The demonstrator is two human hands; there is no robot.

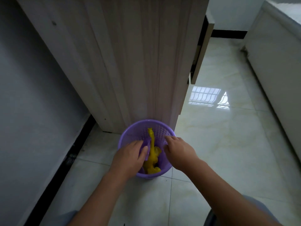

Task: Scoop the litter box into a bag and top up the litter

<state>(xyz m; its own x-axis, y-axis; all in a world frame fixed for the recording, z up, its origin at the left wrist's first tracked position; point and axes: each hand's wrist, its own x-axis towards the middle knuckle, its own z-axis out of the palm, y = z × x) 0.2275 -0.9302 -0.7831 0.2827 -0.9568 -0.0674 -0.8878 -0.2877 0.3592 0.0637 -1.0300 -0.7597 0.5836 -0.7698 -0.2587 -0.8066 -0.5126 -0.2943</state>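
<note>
A round purple mesh waste basket point(143, 126) stands on the tiled floor against the foot of a wooden cabinet. Inside it lies a crumpled yellow plastic bag point(154, 156), one end sticking up toward the far wall of the basket. My left hand point(130, 158) reaches into the basket from the near left and pinches a piece of thin purple plastic point(147, 144) next to the yellow bag. My right hand point(178, 150) is over the basket's right rim with its fingers curled down round the rim. No litter box or scoop is in view.
A tall pale wooden cabinet point(130, 62) rises right behind the basket. A grey wall point(32, 87) with a black skirting runs along the left. Glossy pale floor tiles point(219, 136) stretch to the right, up to a white unit point(276, 54).
</note>
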